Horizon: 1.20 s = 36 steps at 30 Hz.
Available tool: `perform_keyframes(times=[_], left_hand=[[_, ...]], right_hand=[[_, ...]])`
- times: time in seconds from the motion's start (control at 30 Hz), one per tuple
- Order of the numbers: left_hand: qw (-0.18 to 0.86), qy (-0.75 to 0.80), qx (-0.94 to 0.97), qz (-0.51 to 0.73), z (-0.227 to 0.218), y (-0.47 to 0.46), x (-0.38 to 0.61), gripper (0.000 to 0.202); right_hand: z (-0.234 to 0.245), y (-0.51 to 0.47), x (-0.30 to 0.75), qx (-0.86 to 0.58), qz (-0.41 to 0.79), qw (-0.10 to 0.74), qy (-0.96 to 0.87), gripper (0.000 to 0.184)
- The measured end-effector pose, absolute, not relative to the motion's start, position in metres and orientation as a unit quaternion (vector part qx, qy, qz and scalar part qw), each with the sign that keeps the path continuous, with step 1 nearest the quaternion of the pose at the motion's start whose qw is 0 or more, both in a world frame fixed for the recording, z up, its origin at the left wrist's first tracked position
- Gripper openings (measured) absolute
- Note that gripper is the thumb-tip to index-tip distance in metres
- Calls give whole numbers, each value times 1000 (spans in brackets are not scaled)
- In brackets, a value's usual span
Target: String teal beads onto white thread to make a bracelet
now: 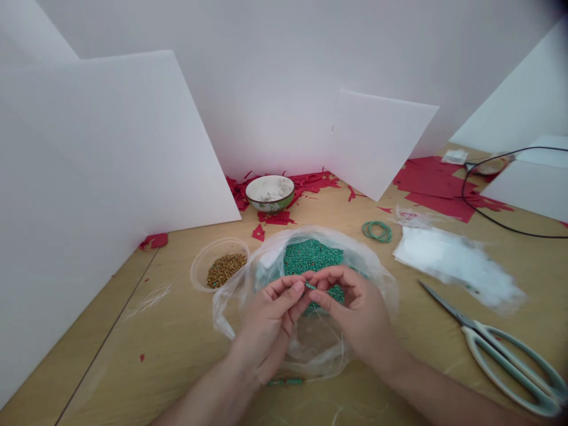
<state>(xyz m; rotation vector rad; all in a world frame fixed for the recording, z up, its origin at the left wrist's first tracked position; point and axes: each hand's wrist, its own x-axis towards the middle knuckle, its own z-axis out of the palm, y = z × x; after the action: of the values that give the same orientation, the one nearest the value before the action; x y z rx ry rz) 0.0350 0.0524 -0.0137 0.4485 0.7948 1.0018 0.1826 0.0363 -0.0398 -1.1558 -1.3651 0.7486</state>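
Note:
Both hands meet over a clear plastic bag (364, 260) filled with small green beads (313, 254). Between the fingertips is a short string of green beads (310, 286). My left hand (277, 313) pinches its left end, and my right hand (355, 307) pinches the right end. A thin clear thread (331, 322) hangs below my right fingers. Left of the bag, a round clear plastic tub (195, 269) holds gold-brown beads (226, 269). Near the front edge, another row of green beads (290, 382) lies partly behind my left wrist.
Scissors (470, 328) lie open-handled at the right. Behind them are clear plastic packets (452, 260) and beaded green loops (377, 231). A bowl (270, 195) stands among red paper scraps (310, 183). White boards (110, 148) lean at the back; loose threads (148, 300) lie left.

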Motion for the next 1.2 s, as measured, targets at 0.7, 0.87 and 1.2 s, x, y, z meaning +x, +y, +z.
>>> perform_keyframes(times=[0.7, 0.87, 1.2], left_hand=[[778, 377, 220, 452, -13, 50, 37, 6], [777, 375, 220, 455, -15, 48, 37, 7], [801, 364, 173, 443, -7, 57, 34, 28]], right_hand=[[-26, 32, 188, -440, 19, 488, -753, 18], [-27, 32, 191, -452, 13, 473, -756, 19], [-18, 41, 207, -466, -3, 444, -765, 13]])
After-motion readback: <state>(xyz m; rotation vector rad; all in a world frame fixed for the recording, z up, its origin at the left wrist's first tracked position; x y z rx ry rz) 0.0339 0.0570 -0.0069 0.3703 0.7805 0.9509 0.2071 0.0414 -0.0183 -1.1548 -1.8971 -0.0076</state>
